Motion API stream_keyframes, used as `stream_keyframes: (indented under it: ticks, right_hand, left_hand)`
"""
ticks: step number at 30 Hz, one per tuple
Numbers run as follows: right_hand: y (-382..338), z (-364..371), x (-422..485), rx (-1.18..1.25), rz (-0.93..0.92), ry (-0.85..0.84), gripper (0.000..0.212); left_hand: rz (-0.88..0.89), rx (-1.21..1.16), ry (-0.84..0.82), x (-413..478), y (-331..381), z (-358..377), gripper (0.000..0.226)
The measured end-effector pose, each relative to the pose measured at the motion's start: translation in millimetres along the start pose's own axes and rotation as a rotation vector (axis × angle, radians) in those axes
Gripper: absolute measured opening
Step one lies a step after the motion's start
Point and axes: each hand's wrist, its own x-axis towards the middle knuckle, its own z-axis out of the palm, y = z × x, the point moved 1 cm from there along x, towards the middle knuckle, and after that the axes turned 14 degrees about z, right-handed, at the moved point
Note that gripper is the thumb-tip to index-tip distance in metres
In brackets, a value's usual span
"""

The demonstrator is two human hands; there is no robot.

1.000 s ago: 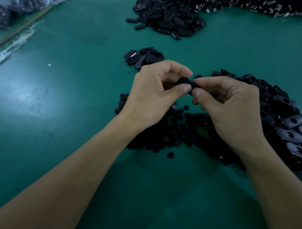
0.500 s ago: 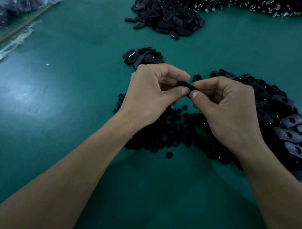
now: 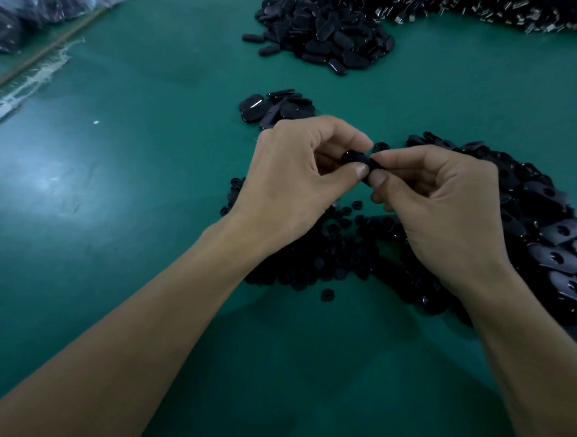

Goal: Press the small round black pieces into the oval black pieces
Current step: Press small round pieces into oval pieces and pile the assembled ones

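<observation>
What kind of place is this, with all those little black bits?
Probably an assembly bench in a factory or workshop. Big heaps of identical oval black pieces and small round black pieces lie on a green work mat, and the left hand and right hand pinch one black piece between them.
</observation>
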Motion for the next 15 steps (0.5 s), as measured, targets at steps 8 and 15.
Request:
stream_keyframes:
  ticks: [8, 15]
  right_hand:
    - [7.8, 1.5, 0.9, -0.221, -0.010, 0.056, 0.029]
    - [14.0, -0.5, 2.5, -0.961, 0.007, -0.135, 0.042]
  left_hand:
    - [0.003, 0.071, 0.072, 4.1, -5.7, -2.5, 0.020]
    - [-0.169, 0.103, 0.339, 20.6, -33.1, -27.7, 0.017]
